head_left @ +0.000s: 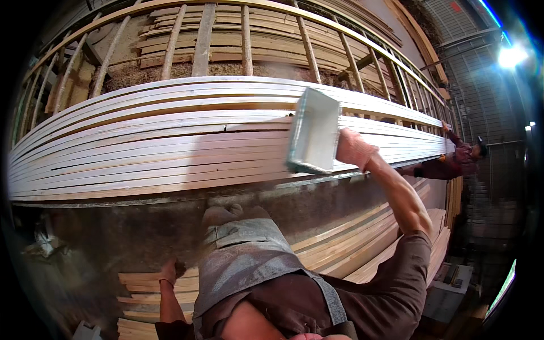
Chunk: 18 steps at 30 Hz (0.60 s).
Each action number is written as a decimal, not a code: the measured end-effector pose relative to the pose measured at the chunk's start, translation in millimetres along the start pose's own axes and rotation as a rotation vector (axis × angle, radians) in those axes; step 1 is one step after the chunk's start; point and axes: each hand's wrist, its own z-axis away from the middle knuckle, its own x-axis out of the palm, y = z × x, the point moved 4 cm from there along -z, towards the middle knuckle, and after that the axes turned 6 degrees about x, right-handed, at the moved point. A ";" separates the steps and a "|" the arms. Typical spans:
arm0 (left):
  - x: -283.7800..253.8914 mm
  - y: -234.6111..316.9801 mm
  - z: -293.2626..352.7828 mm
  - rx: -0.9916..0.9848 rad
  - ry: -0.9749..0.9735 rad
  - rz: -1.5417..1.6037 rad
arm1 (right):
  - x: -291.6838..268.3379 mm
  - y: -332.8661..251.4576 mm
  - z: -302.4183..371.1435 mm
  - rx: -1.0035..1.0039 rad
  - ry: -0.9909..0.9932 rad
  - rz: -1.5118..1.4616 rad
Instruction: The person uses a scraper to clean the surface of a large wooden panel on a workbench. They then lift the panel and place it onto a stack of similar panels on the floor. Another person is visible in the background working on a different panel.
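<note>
My right hand (356, 150), in a pale pinkish work glove, is closed on the near side of an open rectangular box (321, 133). The box is whitish inside with a greenish, smeared outer wall. It is tipped over a wide bed of long, pale boards (141, 147) lying side by side. Whether it touches the boards I cannot tell. My left hand (171, 269) hangs low at my left side, near stacked planks (139, 288). Its fingers are dark and blurred, so their pose is unclear.
Behind the boards runs a rack of wooden rails and round bars (246, 39), with more planks (266, 34) beyond. At the far right end a co-worker (464, 156) reaches to the boards. Lumber (351, 243) lies behind me; a whitish box (450, 292) stands lower right.
</note>
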 end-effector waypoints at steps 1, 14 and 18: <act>13.0 7.0 -12.7 0.027 -0.035 -0.006 | -0.5 -5.3 -14.5 -0.061 0.055 0.023; 140.2 17.5 -14.1 0.041 0.004 -0.052 | -136.7 -155.5 -94.3 -0.270 0.123 -0.571; 186.3 -39.1 -17.6 0.226 -0.069 -0.191 | 2.5 -45.2 -5.1 -0.182 -0.024 -0.410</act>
